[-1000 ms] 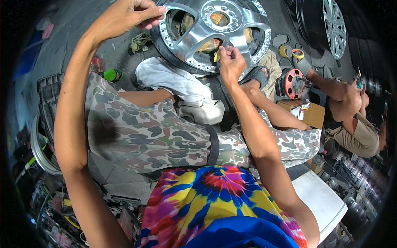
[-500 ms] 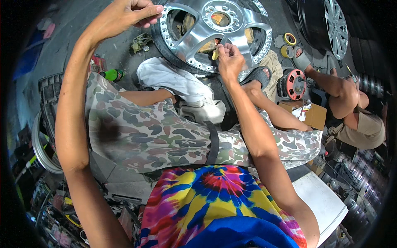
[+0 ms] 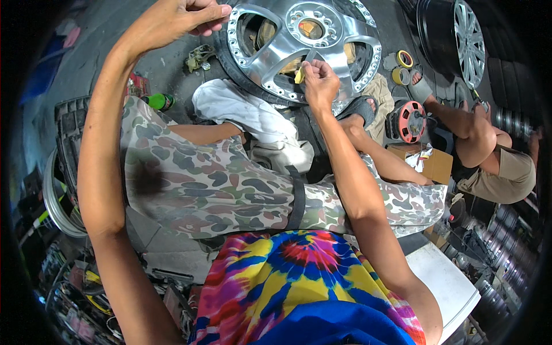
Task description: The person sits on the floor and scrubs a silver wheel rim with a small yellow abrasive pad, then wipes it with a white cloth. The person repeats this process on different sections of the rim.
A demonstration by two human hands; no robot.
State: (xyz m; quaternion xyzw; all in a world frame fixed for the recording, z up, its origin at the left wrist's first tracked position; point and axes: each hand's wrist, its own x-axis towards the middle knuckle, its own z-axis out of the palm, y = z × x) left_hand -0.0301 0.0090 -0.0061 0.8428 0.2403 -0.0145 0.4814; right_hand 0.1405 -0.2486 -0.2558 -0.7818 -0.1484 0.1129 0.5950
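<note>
Taking 12 as straight ahead, nearest you are your camouflage shorts (image 3: 218, 187), spread wide; a loose fold could snag if you shifted your knees in a hurry. Past them at 11 o'clock, the white cloth (image 3: 227, 109) lies bunched near the wheel, so a foot tangled in it might jolt the work. Your sandal (image 3: 361, 110), just right of 12 o'clock, sits close to the rim too, and a slip of that foot would probably knock it. Ahead, your right hand (image 3: 320, 82) pinches a thin grey strip (image 3: 311, 54), with a small yellow piece (image 3: 299, 76) by the fingertips; whether the two are joined, you can't tell from here. If that strip is stiff or sharp, a loose pinch could let it skid and scratch the polished metal or nick a finger. The wheel (image 3: 272, 50) itself lies face-up at 12 o'clock, and your right hand is over its 6 o'clock side, where anything dropped might fall through the gap between spokes. At 1 o'clock, the yellow tape rolls (image 3: 401, 75) lie beside a co-worker's foot (image 3: 420, 85), which could kick them away. Your left hand (image 3: 187, 22) reaches the wheel's 9 o'clock edge, thumb drawn toward curled fingers; whether it grasps anything thin can't be made out, and stretched that far, it could tire and lose steadiness.
</note>
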